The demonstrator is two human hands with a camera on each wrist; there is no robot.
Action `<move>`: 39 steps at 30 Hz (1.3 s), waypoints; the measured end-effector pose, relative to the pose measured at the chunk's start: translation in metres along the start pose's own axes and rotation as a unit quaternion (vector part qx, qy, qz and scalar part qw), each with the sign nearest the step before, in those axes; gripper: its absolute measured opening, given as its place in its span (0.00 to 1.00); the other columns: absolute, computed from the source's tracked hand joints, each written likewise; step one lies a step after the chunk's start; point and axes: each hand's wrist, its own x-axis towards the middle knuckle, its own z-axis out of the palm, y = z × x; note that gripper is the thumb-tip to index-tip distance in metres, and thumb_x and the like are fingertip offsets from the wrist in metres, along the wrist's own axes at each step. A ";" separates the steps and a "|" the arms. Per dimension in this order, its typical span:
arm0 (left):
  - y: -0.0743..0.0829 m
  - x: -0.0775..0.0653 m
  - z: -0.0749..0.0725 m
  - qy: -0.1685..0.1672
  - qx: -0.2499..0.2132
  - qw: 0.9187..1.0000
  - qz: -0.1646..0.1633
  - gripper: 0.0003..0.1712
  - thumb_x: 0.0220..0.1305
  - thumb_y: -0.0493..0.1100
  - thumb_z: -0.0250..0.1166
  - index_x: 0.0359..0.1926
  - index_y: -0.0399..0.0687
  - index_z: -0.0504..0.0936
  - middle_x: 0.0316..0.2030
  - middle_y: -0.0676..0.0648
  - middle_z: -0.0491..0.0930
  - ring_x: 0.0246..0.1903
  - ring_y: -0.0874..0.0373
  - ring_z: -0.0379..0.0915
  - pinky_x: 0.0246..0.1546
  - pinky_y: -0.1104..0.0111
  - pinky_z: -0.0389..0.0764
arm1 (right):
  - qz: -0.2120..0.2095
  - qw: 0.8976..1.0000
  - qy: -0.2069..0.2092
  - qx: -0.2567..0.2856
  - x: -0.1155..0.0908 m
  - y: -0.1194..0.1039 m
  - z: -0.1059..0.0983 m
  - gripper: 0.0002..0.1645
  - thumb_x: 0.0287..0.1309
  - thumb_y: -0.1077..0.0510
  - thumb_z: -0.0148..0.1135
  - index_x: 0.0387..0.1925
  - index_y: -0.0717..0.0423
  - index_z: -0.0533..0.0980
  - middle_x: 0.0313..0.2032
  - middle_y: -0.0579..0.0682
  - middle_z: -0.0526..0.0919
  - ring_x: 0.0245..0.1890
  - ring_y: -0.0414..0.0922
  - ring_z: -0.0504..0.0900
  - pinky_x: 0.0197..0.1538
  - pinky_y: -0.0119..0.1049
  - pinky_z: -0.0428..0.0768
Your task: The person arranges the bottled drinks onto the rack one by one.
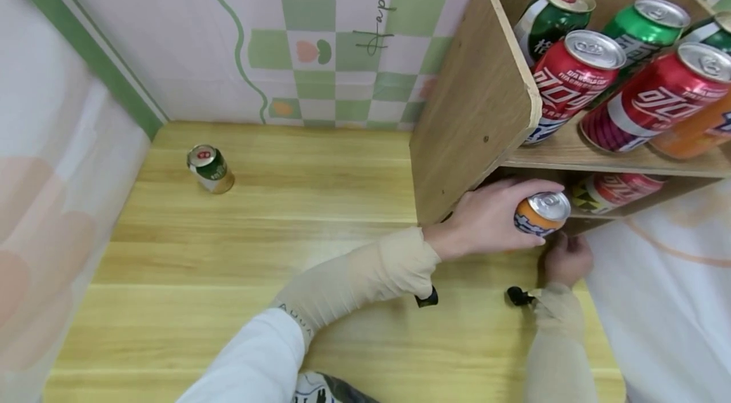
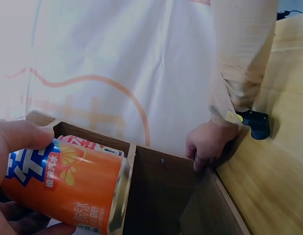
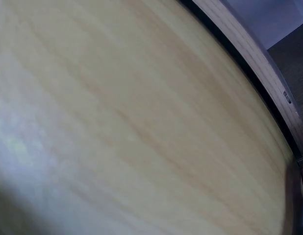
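Observation:
My left hand (image 1: 491, 216) grips an orange soda can (image 1: 539, 216) at the front of the wooden shelf's (image 1: 474, 105) middle opening, top facing up and forward. In the left wrist view, thumb and fingers wrap the orange can (image 2: 88, 181), which overlaps a red can (image 2: 80, 141) lying in the compartment behind it. At the shelf's lower right corner, my right hand (image 1: 566, 261) holds the wooden edge with bent fingers; its fingertips are partly hidden. The right wrist view catches mostly tabletop, with the shelf edge (image 3: 269, 73) at upper right.
On the shelf's upper level stand red cola cans (image 1: 577, 82) in front of green cans (image 1: 556, 19). A red and yellow can (image 1: 617, 192) lies in the level below. One small green and gold can (image 1: 211, 169) stands on the wooden table (image 1: 274, 212) at the far left.

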 end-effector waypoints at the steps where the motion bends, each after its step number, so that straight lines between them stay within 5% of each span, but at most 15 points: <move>1: 0.001 0.002 0.000 0.001 -0.007 1.000 0.002 0.47 0.55 0.55 0.78 0.74 0.67 0.67 0.60 0.60 0.77 0.53 0.73 0.71 0.45 0.82 0.71 | -0.001 1.000 0.002 -0.001 0.001 0.000 0.000 0.22 0.72 0.52 0.55 0.57 0.62 0.81 0.51 0.57 0.85 0.49 0.44 0.80 0.58 0.34 0.76; 8: 0.012 0.021 0.005 -0.008 -0.028 0.999 -0.038 0.49 0.56 0.54 0.78 0.75 0.72 0.63 0.58 0.64 0.77 0.48 0.76 0.73 0.42 0.84 0.71 | -0.018 1.000 0.023 -0.005 -0.001 -0.002 0.001 0.21 0.70 0.55 0.54 0.55 0.62 0.83 0.50 0.56 0.86 0.48 0.43 0.80 0.53 0.30 0.75; 13: 0.018 0.037 0.015 -0.019 -0.025 0.996 -0.082 0.48 0.58 0.54 0.76 0.76 0.73 0.62 0.56 0.67 0.77 0.47 0.78 0.72 0.41 0.85 0.71 | -0.018 0.999 0.030 0.004 -0.003 -0.007 0.000 0.20 0.71 0.54 0.55 0.55 0.61 0.83 0.44 0.48 0.84 0.41 0.34 0.77 0.49 0.27 0.73; 20: 0.017 0.050 0.025 -0.014 -0.011 0.994 -0.109 0.43 0.60 0.56 0.75 0.74 0.68 0.67 0.53 0.67 0.78 0.45 0.78 0.73 0.41 0.86 0.70 | -0.034 0.999 0.020 -0.008 -0.005 -0.010 -0.002 0.20 0.72 0.53 0.57 0.53 0.62 0.83 0.45 0.54 0.85 0.40 0.32 0.76 0.49 0.27 0.72; 26: 0.020 0.059 0.028 -0.022 -0.021 0.991 -0.127 0.35 0.61 0.55 0.74 0.69 0.65 0.73 0.51 0.67 0.79 0.45 0.78 0.72 0.41 0.86 0.69 | -0.018 1.000 0.023 -0.008 -0.002 -0.004 0.000 0.20 0.72 0.52 0.57 0.53 0.62 0.83 0.42 0.47 0.84 0.41 0.34 0.77 0.50 0.27 0.73; 35: 0.027 0.072 0.036 -0.017 -0.013 0.986 -0.167 0.31 0.63 0.59 0.72 0.66 0.70 0.73 0.50 0.70 0.78 0.45 0.80 0.71 0.41 0.87 0.67 | -0.036 0.999 0.031 -0.009 -0.002 -0.004 -0.002 0.18 0.71 0.53 0.59 0.46 0.66 0.82 0.27 0.28 0.71 0.33 0.32 0.69 0.44 0.31 0.69; 39: 0.029 0.077 0.040 -0.009 -0.025 0.985 -0.172 0.31 0.65 0.58 0.70 0.67 0.69 0.72 0.53 0.70 0.77 0.47 0.80 0.70 0.43 0.88 0.65 | -0.038 0.999 0.030 -0.003 -0.005 -0.007 -0.004 0.19 0.71 0.53 0.59 0.47 0.67 0.82 0.28 0.30 0.73 0.34 0.30 0.69 0.45 0.30 0.69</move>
